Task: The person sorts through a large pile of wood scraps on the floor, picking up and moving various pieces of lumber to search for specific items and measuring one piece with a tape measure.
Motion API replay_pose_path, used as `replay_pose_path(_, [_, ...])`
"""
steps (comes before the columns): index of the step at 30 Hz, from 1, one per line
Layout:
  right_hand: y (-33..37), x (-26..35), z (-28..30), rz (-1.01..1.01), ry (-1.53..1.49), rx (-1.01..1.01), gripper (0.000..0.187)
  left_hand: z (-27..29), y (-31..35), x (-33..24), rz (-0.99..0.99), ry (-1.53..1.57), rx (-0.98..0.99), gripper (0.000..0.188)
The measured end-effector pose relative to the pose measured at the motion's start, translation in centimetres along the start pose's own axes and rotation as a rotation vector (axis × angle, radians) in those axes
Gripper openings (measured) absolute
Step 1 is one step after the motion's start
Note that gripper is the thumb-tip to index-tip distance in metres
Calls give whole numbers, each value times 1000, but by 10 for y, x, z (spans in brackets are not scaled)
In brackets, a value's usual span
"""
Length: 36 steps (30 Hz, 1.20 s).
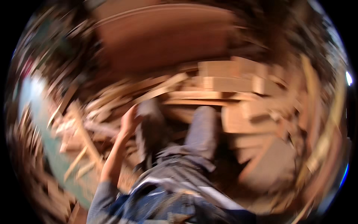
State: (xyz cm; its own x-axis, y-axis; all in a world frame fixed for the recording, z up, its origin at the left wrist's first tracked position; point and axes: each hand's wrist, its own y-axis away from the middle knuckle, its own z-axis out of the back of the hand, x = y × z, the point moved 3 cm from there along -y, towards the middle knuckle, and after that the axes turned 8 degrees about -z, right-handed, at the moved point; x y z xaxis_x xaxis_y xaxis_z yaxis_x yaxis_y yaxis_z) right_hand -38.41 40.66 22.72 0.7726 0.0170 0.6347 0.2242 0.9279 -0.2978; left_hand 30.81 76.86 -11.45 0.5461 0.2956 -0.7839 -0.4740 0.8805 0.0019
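My left hand is beside my left knee, at the outer side of the grey trouser leg. Its thumb stands apart from the fingers and points toward the knee, and I see nothing held in it. Motion blur hides whether it touches the cloth. Closest to that hand are thin wooden strips lying in a loose heap. A pale wooden strip slants across just beyond the left knee. My right hand does not show.
Stacked wooden blocks lie ahead of my knees. A large reddish-brown panel rises behind them. At my right are a big cut block and long curved strips. Another strip leans at my left, near a greenish surface.
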Motion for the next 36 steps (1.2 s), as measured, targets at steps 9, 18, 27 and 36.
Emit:
replay_pose_path(9, [35, 23, -95, 374, 430, -171, 32, 6, -40, 66, -135, -453, -132, 52])
replay_pose_path(18, [358, 32, -286, -92, -13, 645, 26, -58, -138, 117, -288, -693, 124, 47])
replay_pose_path(27, [365, 46, -310, 188, 153, 577, 21, -51, -158, 120, -195, -618, 620, 34])
replay_pose_path(36, [354, 48, -316, 158, 152, 591, 20, 57, -231, 125, -18, -700, 316, 31])
